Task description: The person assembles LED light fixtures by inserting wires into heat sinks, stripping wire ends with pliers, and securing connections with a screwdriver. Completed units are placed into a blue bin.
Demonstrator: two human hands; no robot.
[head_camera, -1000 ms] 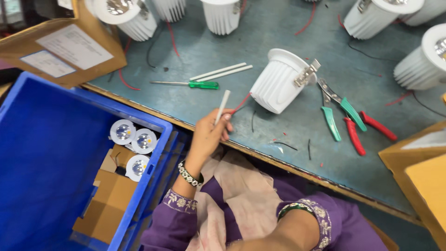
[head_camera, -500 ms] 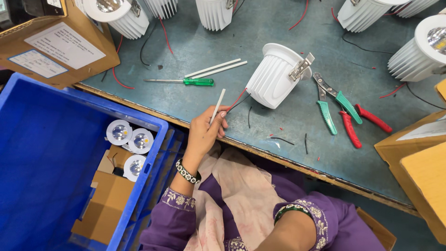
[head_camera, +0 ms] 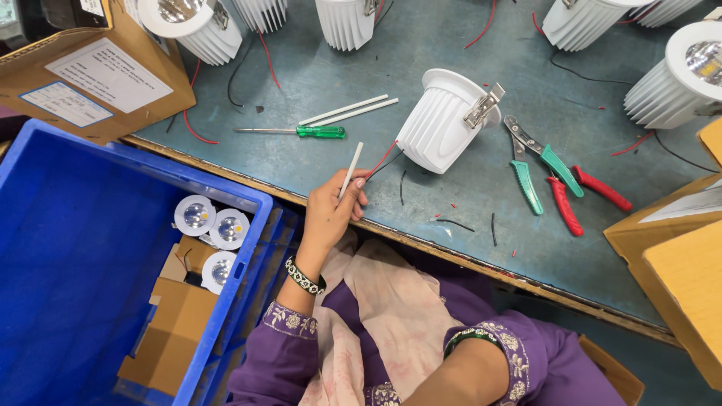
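Beyond the bench edge [head_camera: 481,265], right hand hidden; left hand [head_camera: 329,214] pinches white tube [head_camera: 350,170].

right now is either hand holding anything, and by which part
The left hand pinches a thin white tube by its lower end, the rest pointing up over the table. The right hand is out of view, so its grip cannot be told.

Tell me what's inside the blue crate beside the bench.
The blue crate holds three small round white lamps at its right side, beside brown cardboard pieces. The rest shows bare blue floor. Anything beneath the cardboard is hidden.
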